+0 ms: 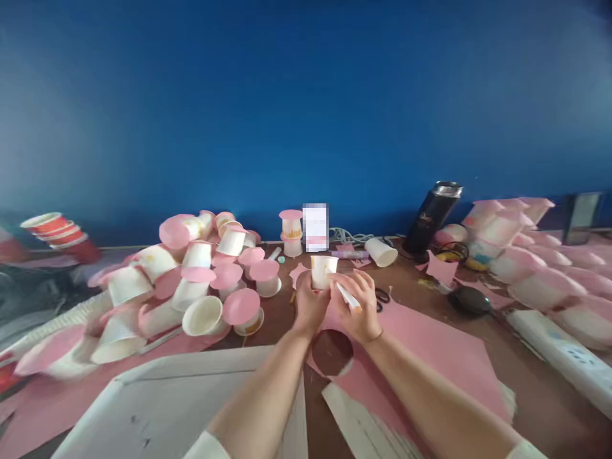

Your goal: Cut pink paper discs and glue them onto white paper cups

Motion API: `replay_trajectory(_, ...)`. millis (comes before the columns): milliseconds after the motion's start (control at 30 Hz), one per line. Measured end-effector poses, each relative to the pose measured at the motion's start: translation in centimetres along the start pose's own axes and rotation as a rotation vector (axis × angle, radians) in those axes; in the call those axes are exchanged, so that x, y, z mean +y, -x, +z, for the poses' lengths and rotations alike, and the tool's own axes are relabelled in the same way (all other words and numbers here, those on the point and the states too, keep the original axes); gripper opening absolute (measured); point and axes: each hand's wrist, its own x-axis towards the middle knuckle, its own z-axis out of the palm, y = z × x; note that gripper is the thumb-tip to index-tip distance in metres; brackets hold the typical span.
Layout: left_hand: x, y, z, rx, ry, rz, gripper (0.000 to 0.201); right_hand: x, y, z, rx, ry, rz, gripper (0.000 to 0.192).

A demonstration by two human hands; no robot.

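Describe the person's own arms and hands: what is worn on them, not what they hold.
Both forearms are bare from near the elbows down. A white sleeve edge shows at the bottom of the frame on the left arm and on the right arm. A thin band circles the right wrist. The left hand and right hand wear no gloves; rings, if any, are too small to tell.

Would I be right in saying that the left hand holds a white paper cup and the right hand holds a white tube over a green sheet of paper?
Not quite: the head view shows the sheet of paper is pink, not green. The rest stands: the left hand holds the white paper cup and the right hand holds the white tube over it.
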Motion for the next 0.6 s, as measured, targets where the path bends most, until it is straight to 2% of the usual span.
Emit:
replay_trajectory(233,0.44,0.15,-0.34,0.012,-0.016,-0.010,0.021,-0.25,-0.04,-0.15,-0.009,-0.008,0.012,0.026)
replay_trajectory(600,-0.14,0.17,-0.23,0.023,0.028,-0.002,0.030,-0.28,-0.21,-0.19,0.077,-0.016,0.024,0.019)
